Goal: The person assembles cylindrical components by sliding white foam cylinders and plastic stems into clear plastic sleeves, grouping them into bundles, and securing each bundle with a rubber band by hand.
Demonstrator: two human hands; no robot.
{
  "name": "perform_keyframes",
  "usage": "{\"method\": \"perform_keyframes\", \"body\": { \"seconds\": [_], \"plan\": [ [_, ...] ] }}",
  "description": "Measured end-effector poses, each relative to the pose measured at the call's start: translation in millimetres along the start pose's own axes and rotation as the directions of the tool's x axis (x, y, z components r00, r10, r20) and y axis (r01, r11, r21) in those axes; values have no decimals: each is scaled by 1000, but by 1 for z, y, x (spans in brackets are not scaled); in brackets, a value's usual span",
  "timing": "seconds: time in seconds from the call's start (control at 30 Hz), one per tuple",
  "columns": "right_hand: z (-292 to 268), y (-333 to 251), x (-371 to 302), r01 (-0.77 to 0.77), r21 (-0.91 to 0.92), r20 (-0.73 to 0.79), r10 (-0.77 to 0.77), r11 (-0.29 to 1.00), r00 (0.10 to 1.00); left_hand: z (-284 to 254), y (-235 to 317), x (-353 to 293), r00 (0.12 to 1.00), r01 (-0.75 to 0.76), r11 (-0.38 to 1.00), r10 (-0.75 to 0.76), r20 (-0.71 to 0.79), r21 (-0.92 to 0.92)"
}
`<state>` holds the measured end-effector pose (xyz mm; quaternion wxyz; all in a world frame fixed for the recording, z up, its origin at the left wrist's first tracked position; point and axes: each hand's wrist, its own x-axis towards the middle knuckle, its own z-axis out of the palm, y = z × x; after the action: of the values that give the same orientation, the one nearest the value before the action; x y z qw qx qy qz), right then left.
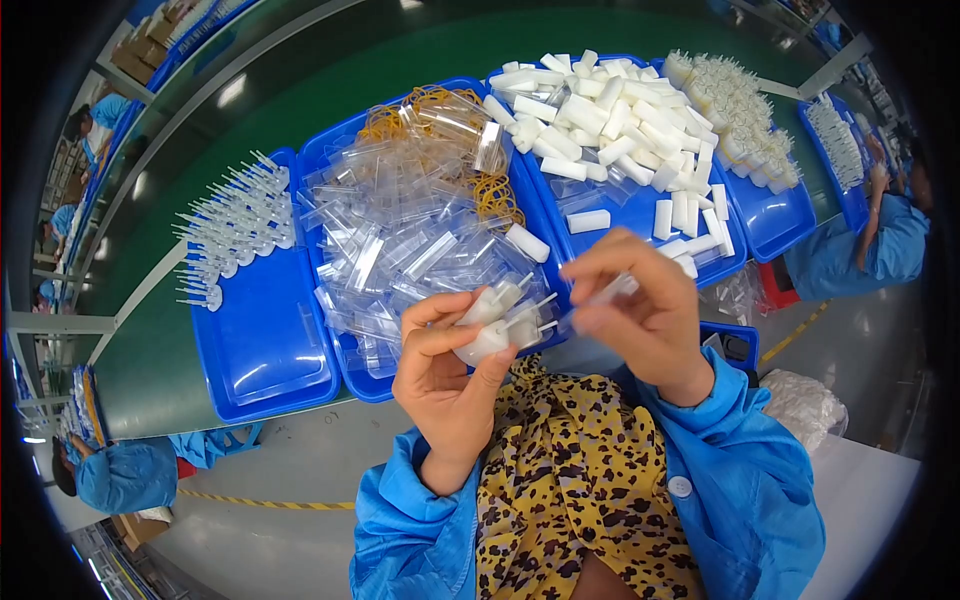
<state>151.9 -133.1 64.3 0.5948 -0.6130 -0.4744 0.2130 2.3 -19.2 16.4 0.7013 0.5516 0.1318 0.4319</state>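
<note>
My left hand (447, 372) is closed around several white plastic parts (493, 335) with rounded bases and thin prongs that point up to the right. Just right of them, my right hand (640, 315) is raised with thumb and fingers pinched together. A small see-through plastic piece (612, 291) shows at its fingertips, smeared by motion. Below and behind my hands lies a blue tray (372, 385) heaped with clear plastic sleeves (400, 250) and tan rubber bands (497, 203). One loose white block (527, 243) rests on that tray's right side.
At left, a blue tray (265, 370) carries rows of white pronged parts (240, 225). White blocks (620, 115) pile up in the tray behind my right hand. More white parts (735, 120) stand farther right. The trays rest on a green bench (150, 390). Blue-clad people (865, 250) sit nearby.
</note>
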Motion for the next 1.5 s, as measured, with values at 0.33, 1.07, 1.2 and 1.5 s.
{"method": "perform_keyframes", "body": {
  "seconds": [0.33, 1.07, 1.2, 1.5],
  "plan": [
    [11, 0, -4, -11, 181, -45, 20, 983, 999, 1, 1, -3, 997, -72, 977, 68, 27, 201],
    [26, 11, -9, 85, -59, -162, -94, 995, 982, 3, 8, 6, 987, -163, 895, 143, 79, 415],
    [22, 10, -5, 103, -116, -115, -116, 988, 987, 0, 5, 8, 964, -262, 848, 212, 158, 461],
    [15, 32, -2, -42, 302, -178, 99, 952, 979, 4, 15, 10, 946, -287, 743, 122, 299, 605]
  ]
}}
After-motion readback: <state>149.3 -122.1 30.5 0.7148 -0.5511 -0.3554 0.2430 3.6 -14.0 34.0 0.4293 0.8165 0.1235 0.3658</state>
